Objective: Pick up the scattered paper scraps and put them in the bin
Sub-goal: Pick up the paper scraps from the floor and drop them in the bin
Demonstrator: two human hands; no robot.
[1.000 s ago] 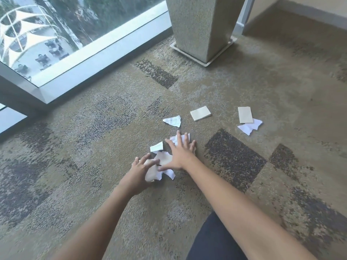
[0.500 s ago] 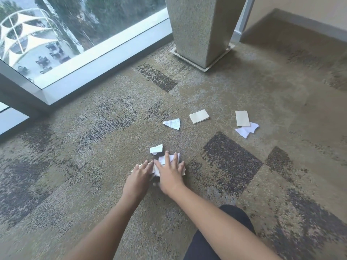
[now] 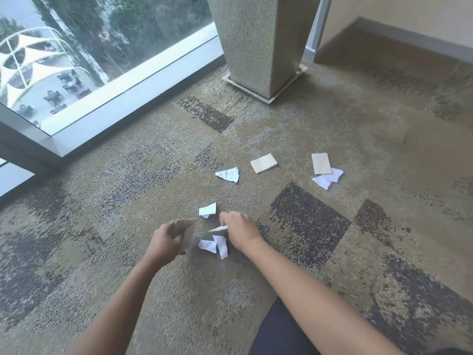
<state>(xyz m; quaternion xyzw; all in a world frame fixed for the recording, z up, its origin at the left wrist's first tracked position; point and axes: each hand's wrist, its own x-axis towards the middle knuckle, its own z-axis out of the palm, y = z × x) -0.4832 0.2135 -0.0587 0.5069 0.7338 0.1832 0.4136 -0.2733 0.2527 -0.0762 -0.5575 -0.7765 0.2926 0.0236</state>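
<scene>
Paper scraps lie on a patterned carpet. My left hand (image 3: 165,240) holds a brownish scrap (image 3: 185,230) lifted off the floor. My right hand (image 3: 239,230) pinches a pale scrap (image 3: 218,228) just above the carpet. Torn white scraps (image 3: 216,245) lie between the two hands. A small white scrap (image 3: 207,210) lies just beyond them. Farther off lie a lined white scrap (image 3: 228,174), a beige card (image 3: 264,163), another beige card (image 3: 321,163) and a torn white piece (image 3: 327,179) under it. No bin is in view.
A speckled stone planter or column (image 3: 258,39) stands on a base at the back. A floor-level window with a white frame (image 3: 122,85) runs along the left. A wall and skirting (image 3: 409,39) close the back right corner. My dark-clad knee (image 3: 281,331) is at the bottom.
Both hands were pressed flat on the pile of scraps; now they have lifted, each holding a scrap, and the white scraps beneath are uncovered.
</scene>
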